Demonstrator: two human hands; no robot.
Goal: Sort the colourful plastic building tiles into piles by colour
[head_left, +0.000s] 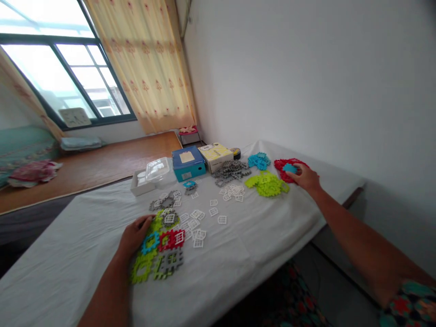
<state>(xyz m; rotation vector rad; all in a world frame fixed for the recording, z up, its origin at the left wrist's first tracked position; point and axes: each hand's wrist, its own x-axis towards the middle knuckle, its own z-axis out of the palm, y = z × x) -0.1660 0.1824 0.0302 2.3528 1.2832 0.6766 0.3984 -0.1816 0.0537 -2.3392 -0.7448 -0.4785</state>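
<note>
My left hand (133,237) rests on the left edge of a flat assembly of joined tiles (160,249) in green, blue, red and grey, fingers curled against it. My right hand (306,177) reaches far right over a pile of red tiles (286,165) and pinches a blue tile (289,168). Beside it lie a green tile pile (267,184), a blue tile pile (259,160) and a grey tile pile (231,171). Small white window pieces (199,222) are scattered in the middle.
All lies on a table under a white cloth (78,245). At the back stand a blue box (188,163), a yellow box (215,156), a clear plastic tray (153,175) and a round tin (235,152). The table's right edge (344,200) nears the wall.
</note>
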